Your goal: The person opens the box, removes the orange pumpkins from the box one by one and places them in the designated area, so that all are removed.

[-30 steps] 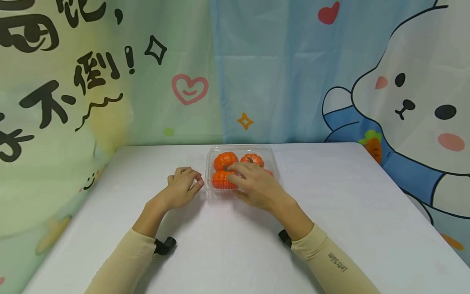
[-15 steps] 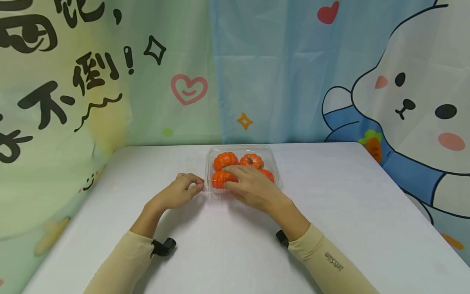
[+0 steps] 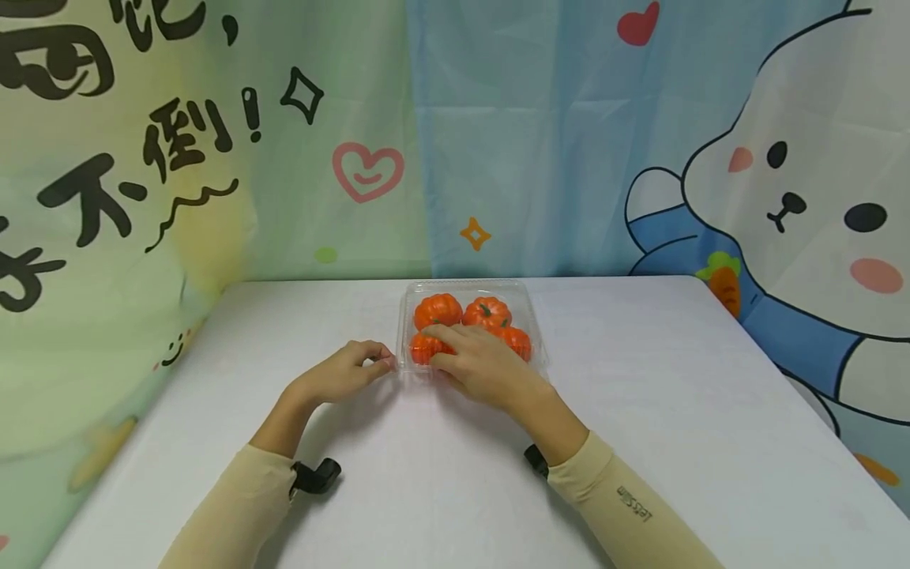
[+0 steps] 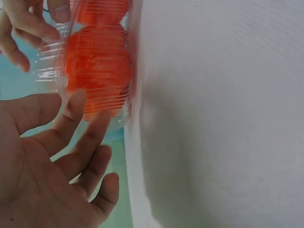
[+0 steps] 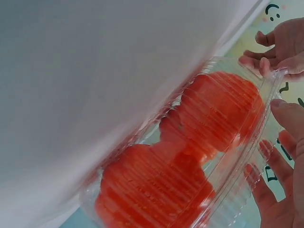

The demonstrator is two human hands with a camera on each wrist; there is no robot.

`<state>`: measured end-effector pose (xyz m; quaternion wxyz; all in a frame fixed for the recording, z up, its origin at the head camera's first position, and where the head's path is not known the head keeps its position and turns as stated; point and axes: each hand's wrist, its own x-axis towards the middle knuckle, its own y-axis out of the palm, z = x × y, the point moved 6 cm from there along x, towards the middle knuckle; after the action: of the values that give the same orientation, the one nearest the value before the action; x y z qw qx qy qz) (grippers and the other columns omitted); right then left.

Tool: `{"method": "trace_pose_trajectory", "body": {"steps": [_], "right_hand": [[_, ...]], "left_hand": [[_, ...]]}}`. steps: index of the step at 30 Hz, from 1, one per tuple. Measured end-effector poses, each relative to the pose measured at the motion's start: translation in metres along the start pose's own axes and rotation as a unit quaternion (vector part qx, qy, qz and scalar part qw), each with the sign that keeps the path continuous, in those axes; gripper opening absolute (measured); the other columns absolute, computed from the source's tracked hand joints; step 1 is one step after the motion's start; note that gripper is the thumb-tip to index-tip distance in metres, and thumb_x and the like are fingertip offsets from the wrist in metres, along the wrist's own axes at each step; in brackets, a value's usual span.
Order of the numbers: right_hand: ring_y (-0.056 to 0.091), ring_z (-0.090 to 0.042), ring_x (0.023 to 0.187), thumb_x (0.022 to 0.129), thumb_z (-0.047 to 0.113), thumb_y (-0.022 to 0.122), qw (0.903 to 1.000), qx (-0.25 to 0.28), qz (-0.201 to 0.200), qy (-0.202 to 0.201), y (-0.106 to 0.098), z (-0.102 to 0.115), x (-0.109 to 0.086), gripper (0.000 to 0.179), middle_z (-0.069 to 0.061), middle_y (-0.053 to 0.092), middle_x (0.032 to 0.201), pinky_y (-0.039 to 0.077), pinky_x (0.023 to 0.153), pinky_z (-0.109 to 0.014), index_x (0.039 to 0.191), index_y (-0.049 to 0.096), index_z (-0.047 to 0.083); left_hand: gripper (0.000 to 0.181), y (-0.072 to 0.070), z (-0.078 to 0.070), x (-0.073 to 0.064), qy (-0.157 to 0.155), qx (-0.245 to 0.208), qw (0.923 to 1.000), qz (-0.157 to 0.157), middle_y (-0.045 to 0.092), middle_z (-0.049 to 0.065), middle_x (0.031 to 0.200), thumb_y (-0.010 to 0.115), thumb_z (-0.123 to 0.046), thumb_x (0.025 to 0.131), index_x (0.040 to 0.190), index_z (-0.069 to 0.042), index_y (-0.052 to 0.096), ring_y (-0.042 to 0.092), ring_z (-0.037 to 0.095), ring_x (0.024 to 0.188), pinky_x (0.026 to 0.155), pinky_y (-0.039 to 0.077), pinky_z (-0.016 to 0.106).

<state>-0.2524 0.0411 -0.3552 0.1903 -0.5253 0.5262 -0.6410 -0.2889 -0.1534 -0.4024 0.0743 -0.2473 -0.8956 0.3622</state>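
A clear plastic box with ribbed sides sits at the table's far edge, holding several small orange pumpkins. My left hand is at its front left corner; the fingers are loosely bent, with fingertips right at the box's side in the left wrist view. Over the front of the box is my right hand, its fingers spread above the rim and partly covering the front pumpkins. In the right wrist view, its relaxed fingers overlap the rim, and a front pumpkin shows through the ribbed wall.
The white-covered table runs back to a printed curtain standing right behind the box. Black wrist cameras, one at the left sleeve, sit low over the cloth.
My left hand has lowered, its thumb and index finger now at the box's corner. The right hand has shifted left and slightly nearer, uncovering more of the right-hand pumpkins. The box has stayed put.
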Motion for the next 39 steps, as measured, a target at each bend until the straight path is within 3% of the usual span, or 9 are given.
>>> {"method": "trace_pose_trajectory", "body": {"steps": [5,9,14,23,33,39], "right_hand": [[0.066,-0.027,0.107,0.091,0.012,0.078,0.9997,-0.019,0.016,-0.003,0.004,0.002,0.002,0.005,-0.007,0.064,0.131,0.054,0.092,-0.038,0.096,0.078,0.014],[0.065,-0.026,0.108,0.091,0.015,0.079,0.9992,-0.034,0.022,-0.003,0.005,0.001,0.004,0.007,-0.004,0.064,0.13,0.053,0.094,-0.037,0.098,0.079,0.015],[0.062,-0.024,0.105,0.09,0.016,0.08,0.9981,-0.056,0.024,-0.009,0.006,0.001,0.007,0.006,-0.001,0.065,0.127,0.052,0.087,-0.035,0.096,0.08,0.017],[0.063,-0.02,0.105,0.094,0.014,0.074,0.9947,-0.101,0.022,-0.001,0.007,0.008,0.011,0.007,0.002,0.066,0.121,0.053,0.08,-0.033,0.098,0.079,0.017],[0.056,-0.02,0.088,0.096,0.01,0.068,0.9868,-0.161,0.012,0.012,0.015,0.012,0.02,0.011,0.002,0.062,0.104,0.046,0.074,-0.032,0.089,0.074,0.016],[0.053,-0.021,0.082,0.095,0.008,0.069,0.9825,-0.186,0.013,0.002,0.019,0.013,0.023,0.014,0.0,0.055,0.097,0.042,0.072,-0.032,0.083,0.072,0.014]], "left_hand": [[0.029,0.005,0.001,0.0,-0.006,-0.025,0.9992,0.031,0.07,0.007,0.117,0.047,-0.018,0.106,0.113,-0.003,0.071,0.057,0.026,0.117,0.107,0.041,0.051],[0.031,0.005,0.001,0.002,-0.009,-0.039,0.9986,0.034,0.071,0.007,0.118,0.046,-0.017,0.106,0.113,-0.003,0.073,0.058,0.027,0.12,0.109,0.041,0.053],[0.031,0.005,0.003,0.005,-0.018,-0.07,0.9964,0.043,0.07,0.008,0.12,0.047,-0.018,0.106,0.113,-0.002,0.073,0.057,0.027,0.122,0.11,0.039,0.053],[0.027,0.01,0.009,0.006,-0.05,-0.12,0.9898,0.059,0.064,0.014,0.111,0.049,-0.015,0.105,0.112,0.004,0.067,0.049,0.025,0.101,0.079,0.04,0.03],[0.022,0.011,0.01,0.008,-0.036,-0.152,0.9868,0.043,0.054,0.009,0.096,0.046,-0.012,0.106,0.107,0.007,0.059,0.044,0.019,0.082,0.07,0.037,0.025],[0.023,0.015,0.01,0.009,-0.032,-0.17,0.9841,0.041,0.053,0.007,0.095,0.047,-0.012,0.107,0.109,0.008,0.058,0.046,0.022,0.086,0.071,0.039,0.026]]}}
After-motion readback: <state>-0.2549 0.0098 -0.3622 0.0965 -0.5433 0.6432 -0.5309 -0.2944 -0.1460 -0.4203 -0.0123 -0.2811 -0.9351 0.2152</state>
